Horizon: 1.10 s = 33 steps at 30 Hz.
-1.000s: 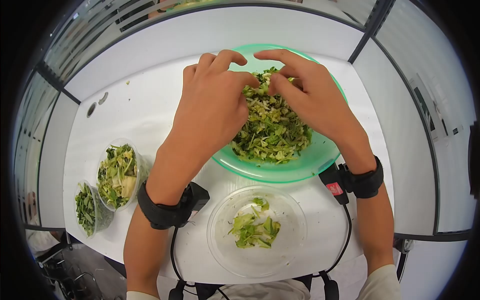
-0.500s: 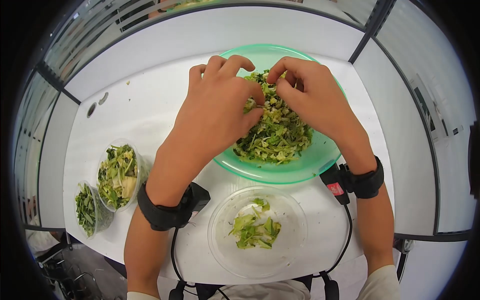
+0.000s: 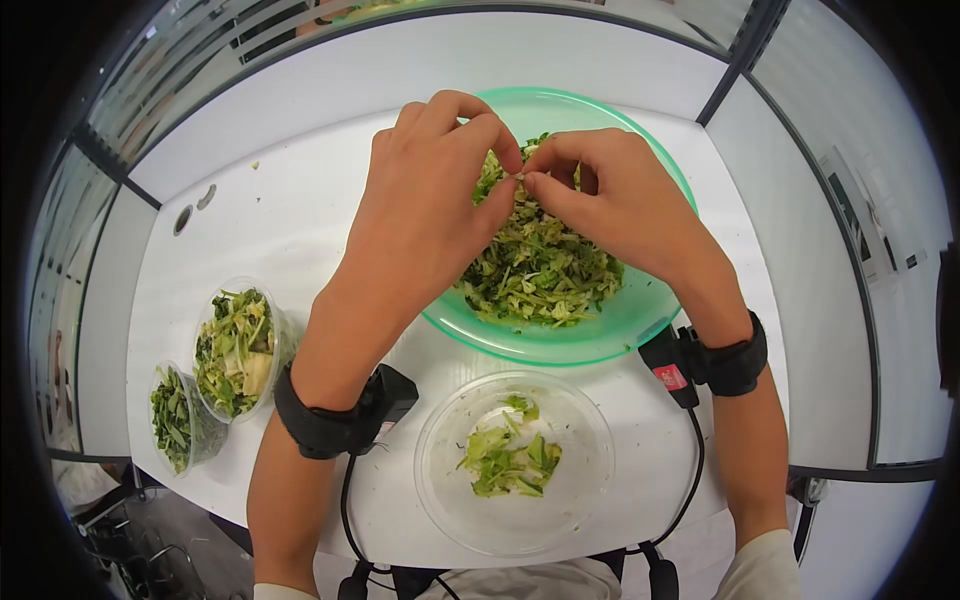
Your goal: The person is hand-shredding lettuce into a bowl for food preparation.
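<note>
- Small clear tub (image 3: pixel 208 432), holding dark leaves (image 3: pixel 171 420): on the counter (image 3: pixel 260 225), well left of and nearer us than the left grip.
- Larger clear tub (image 3: pixel 285 335), holding mixed chopped greens (image 3: pixel 235 360): just right of the small tub, also nearer us than the left grip.
- Left hand (image 3: pixel 425 195): grip narrow, thumb and forefinger pinched on a pale scrap (image 3: pixel 517 176). It is too small for us to identify. A black wristband (image 3: pixel 328 415) sits below.
- Scrap: between the two grips, above the mound. We judge that light pressure from both sides suits it; a hard squeeze may crush it or hide it.
- Clear bowl (image 3: pixel 580 465), a few loose leaf pieces (image 3: pixel 510 460) inside: on the counter, below both grips and nearer us.
- Green bowl (image 3: pixel 560 347) with a mound of chopped greens (image 3: pixel 545 270): under both grips. Working low over the mound should catch any dropped bits; wrists are best off the rim.
- Right hand (image 3: pixel 630 195): grip narrow, thumb and forefinger meeting the scrap opposite the left grip. Small, even finger movements would part it cleanly. Its wristband (image 3: pixel 730 355) lies beyond the bowl's near-right rim.
</note>
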### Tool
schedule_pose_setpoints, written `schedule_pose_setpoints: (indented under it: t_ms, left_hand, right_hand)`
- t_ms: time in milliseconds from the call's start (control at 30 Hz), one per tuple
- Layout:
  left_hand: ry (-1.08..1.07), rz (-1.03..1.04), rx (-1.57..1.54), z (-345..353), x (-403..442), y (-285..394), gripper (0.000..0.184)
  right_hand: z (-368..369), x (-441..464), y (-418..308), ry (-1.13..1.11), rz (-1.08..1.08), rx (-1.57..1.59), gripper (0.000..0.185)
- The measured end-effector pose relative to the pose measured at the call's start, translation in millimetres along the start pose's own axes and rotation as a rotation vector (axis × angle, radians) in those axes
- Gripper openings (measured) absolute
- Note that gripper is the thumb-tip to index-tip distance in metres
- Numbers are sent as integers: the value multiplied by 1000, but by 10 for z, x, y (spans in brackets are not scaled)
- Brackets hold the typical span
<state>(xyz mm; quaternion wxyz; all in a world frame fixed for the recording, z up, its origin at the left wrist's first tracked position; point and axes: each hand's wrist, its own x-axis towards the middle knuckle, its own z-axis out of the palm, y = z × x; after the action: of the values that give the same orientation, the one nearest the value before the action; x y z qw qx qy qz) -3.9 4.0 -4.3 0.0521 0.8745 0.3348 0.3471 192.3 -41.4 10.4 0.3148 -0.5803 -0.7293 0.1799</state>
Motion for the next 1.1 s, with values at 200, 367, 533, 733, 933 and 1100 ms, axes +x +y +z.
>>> schedule_pose_setpoints:
  t_ms: [200, 367, 533, 733, 933, 1100]
  left_hand:
    - [34, 23, -10, -3, 6, -3, 20]
    - [53, 39, -18, -13, 20, -17, 20]
    - [91, 66, -28, 6, 27, -31, 19]
    - [76, 44, -24, 0, 13, -14, 17]
    - [72, 34, -34, -5, 24, -7, 18]
    - [77, 46, -25, -7, 28, -13, 17]
  right_hand:
    - [7, -6, -18, 48, -26, -4, 24]
    - [10, -17, 0, 47, -71, 72, 27]
    - [5, -5, -17, 56, -43, 122, 29]
    - [49, 9, 54, 130, -120, 58, 27]
    - [2, -8, -21, 50, -29, 101, 30]
    - [-5, -10, -24, 59, -83, 79, 27]
